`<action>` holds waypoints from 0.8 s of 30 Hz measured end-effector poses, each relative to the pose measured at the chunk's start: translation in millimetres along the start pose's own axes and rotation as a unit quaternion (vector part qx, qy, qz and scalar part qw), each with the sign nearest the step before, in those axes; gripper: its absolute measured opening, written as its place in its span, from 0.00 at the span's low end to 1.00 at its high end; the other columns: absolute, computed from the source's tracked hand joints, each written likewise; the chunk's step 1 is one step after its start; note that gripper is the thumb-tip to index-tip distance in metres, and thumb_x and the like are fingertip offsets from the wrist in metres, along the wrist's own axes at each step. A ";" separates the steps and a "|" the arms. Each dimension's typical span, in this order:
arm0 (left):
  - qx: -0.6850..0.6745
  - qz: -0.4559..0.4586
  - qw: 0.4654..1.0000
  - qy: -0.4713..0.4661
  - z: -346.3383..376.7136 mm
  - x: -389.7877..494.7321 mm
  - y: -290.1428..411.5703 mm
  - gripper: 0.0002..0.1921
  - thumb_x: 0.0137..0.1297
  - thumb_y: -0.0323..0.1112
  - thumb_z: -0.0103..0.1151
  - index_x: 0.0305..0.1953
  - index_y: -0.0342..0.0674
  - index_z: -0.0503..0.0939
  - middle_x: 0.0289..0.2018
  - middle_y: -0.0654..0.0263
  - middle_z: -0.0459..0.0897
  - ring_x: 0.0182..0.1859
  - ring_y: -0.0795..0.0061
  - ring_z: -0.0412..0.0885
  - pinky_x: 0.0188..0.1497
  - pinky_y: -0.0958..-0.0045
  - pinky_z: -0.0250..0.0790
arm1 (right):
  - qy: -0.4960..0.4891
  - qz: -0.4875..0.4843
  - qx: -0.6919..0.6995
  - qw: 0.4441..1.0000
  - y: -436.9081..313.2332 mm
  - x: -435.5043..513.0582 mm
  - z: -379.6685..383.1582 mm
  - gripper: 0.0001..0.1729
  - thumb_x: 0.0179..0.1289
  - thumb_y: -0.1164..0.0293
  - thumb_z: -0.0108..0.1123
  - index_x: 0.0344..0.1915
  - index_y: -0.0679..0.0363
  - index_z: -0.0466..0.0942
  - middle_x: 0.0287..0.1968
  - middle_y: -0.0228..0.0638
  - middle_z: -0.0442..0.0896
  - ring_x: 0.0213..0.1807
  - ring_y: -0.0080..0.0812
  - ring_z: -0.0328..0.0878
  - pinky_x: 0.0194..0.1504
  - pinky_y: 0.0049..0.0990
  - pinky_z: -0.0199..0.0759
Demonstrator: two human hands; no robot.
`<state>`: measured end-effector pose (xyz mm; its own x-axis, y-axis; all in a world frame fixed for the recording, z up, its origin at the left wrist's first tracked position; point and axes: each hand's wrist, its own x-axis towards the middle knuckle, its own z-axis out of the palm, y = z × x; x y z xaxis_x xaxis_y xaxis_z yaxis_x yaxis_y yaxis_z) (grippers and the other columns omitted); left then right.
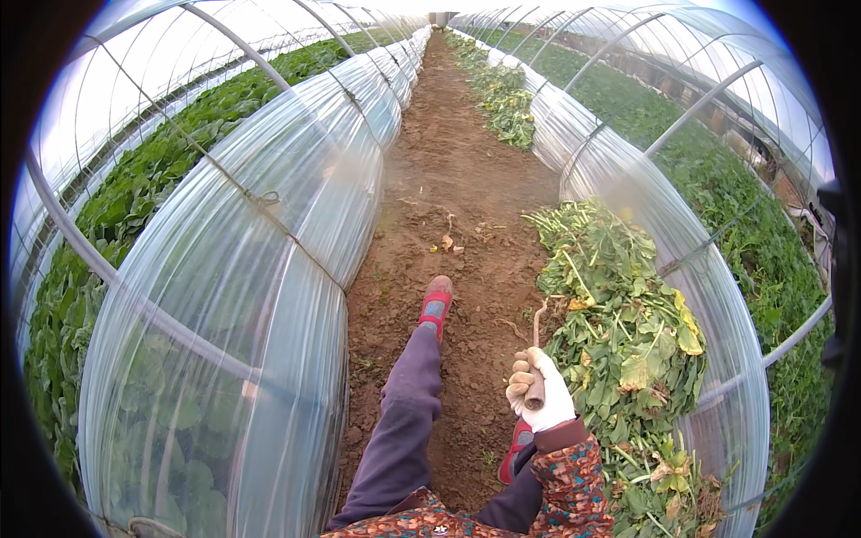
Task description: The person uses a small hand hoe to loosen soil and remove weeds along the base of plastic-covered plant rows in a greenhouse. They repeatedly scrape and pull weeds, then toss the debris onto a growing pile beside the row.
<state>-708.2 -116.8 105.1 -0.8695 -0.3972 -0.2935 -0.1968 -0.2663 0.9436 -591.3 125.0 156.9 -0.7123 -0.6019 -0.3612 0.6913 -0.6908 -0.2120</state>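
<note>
My right hand (550, 395), in a white glove with tan-coated fingers, grips the round wooden handle (535, 392) of a small hand tool. A thin, bent, brownish shaft (536, 324) extends forward from the fist; the shape of its working end is unclear. Just right of this hand lies a heap of pulled leafy green plants (619, 350), some leaves yellowed and wilted. My left hand is out of view. Ahead of me runs a bare brown soil path (464, 175).
Gathered clear plastic sheeting (296, 269) lines the left side, tied with cord (282, 228). More sheeting (585, 128) borders the right. Metal hoops (703, 107) arch alongside. Further plant heaps (508, 107) line the path's right edge. Dry leaf scraps (447, 242) lie on the soil.
</note>
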 end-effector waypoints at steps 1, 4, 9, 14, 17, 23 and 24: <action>0.001 -0.003 1.000 0.000 -0.5 0.9 0.8 0.15 0.64 0.32 0.51 0.49 0.32 0.78 0.37 0.59 0.84 0.41 0.68 0.82 0.43 0.69 0.74 | -0.010 -0.002 -0.014 1.000 0.0 0.0 -0.1 0.11 0.70 0.65 0.57 0.42 0.59 0.69 0.29 0.24 0.69 0.24 0.17 0.66 0.27 0.20 0.67; 0.006 -0.004 1.000 0.001 -2.3 -0.1 -0.4 0.15 0.64 0.32 0.51 0.49 0.32 0.78 0.37 0.59 0.84 0.41 0.68 0.82 0.43 0.69 0.74 | -0.001 -0.010 -0.021 1.000 0.4 0.5 -0.4 0.11 0.70 0.65 0.57 0.42 0.59 0.69 0.29 0.24 0.69 0.24 0.17 0.66 0.27 0.20 0.67; 0.009 -0.006 1.000 0.000 -1.9 1.3 -0.9 0.15 0.64 0.31 0.51 0.49 0.32 0.79 0.37 0.59 0.84 0.41 0.68 0.82 0.43 0.69 0.74 | -0.005 0.015 0.018 1.000 0.1 1.4 -1.0 0.10 0.70 0.66 0.57 0.41 0.58 0.69 0.30 0.25 0.69 0.24 0.19 0.67 0.27 0.21 0.67; 0.012 -0.004 1.000 0.001 -2.7 1.2 -0.3 0.15 0.64 0.31 0.51 0.48 0.32 0.79 0.37 0.59 0.84 0.40 0.68 0.82 0.43 0.69 0.74 | 0.005 0.008 0.009 1.000 0.2 1.2 -0.7 0.09 0.70 0.67 0.57 0.41 0.58 0.69 0.30 0.25 0.69 0.24 0.19 0.65 0.27 0.21 0.66; 0.011 -0.002 1.000 0.002 -3.7 -0.1 -0.5 0.15 0.63 0.31 0.51 0.48 0.32 0.79 0.36 0.59 0.84 0.40 0.68 0.82 0.42 0.69 0.74 | 0.002 0.013 0.011 1.000 -0.1 1.5 -0.6 0.09 0.70 0.67 0.57 0.41 0.58 0.68 0.30 0.25 0.68 0.24 0.19 0.65 0.27 0.21 0.66; 0.011 -0.002 1.000 0.003 -4.4 -0.1 0.9 0.14 0.63 0.31 0.51 0.48 0.32 0.79 0.36 0.59 0.84 0.40 0.68 0.82 0.42 0.69 0.74 | -0.004 0.014 0.006 1.000 0.6 1.8 -1.3 0.08 0.70 0.67 0.56 0.40 0.57 0.68 0.29 0.24 0.67 0.24 0.18 0.65 0.27 0.21 0.66; 0.013 -0.001 1.000 0.002 -5.2 0.4 1.5 0.14 0.63 0.31 0.51 0.48 0.32 0.79 0.36 0.59 0.84 0.40 0.68 0.82 0.42 0.69 0.74 | -0.005 0.016 0.007 1.000 0.7 1.9 -1.4 0.08 0.70 0.67 0.56 0.40 0.57 0.68 0.29 0.24 0.67 0.24 0.18 0.65 0.27 0.21 0.66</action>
<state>-706.5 -121.9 105.6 -0.8669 -0.4004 -0.2968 -0.2111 -0.2445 0.9464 -592.0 123.9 154.8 -0.6907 -0.6275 -0.3593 0.7121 -0.6766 -0.1873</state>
